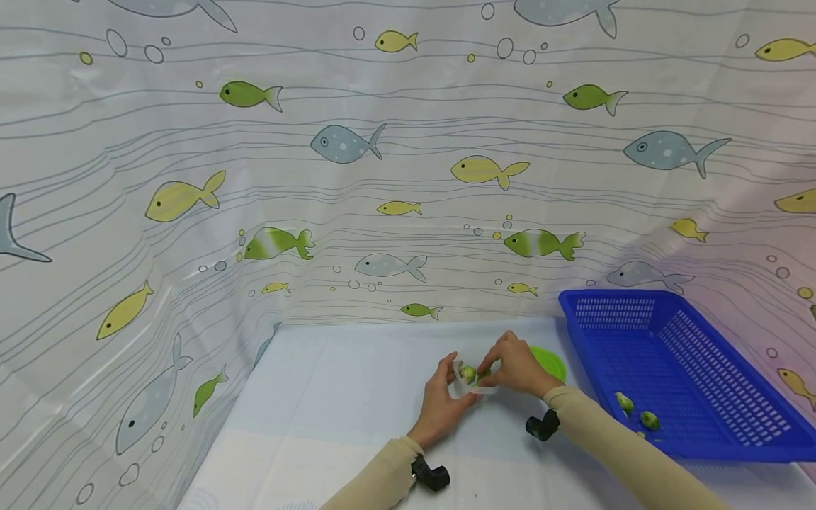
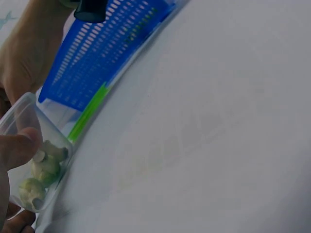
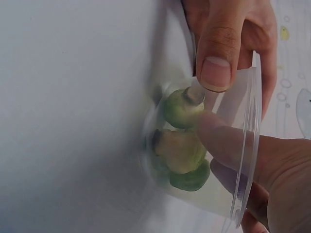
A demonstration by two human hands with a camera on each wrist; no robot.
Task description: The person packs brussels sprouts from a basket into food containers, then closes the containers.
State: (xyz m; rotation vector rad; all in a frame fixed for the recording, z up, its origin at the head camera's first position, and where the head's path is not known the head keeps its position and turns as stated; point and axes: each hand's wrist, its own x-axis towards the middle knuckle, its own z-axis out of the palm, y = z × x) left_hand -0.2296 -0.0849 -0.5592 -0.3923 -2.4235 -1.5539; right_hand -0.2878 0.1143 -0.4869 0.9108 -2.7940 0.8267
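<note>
A clear plastic container (image 3: 221, 201) stands on the white table, with several Brussels sprouts (image 3: 181, 150) inside, visible through its wall. My left hand (image 1: 441, 407) grips the container from the left, thumb on its near side. Reaching in over the rim, my right hand (image 1: 518, 366) has its thumb and fingers around a sprout low in the container. In the right wrist view, another sprout (image 3: 182, 109) lies beside that one, close to the thumb tip. The right fingertips are partly hidden behind the sprouts and the cloudy plastic.
A round bright green lid (image 1: 551, 363) lies just behind my right hand. To the right stands a large blue perforated basket (image 1: 627, 347), with a few sprouts (image 1: 649, 420) near its front left corner. A fish-patterned curtain (image 1: 344, 234) hangs behind the table.
</note>
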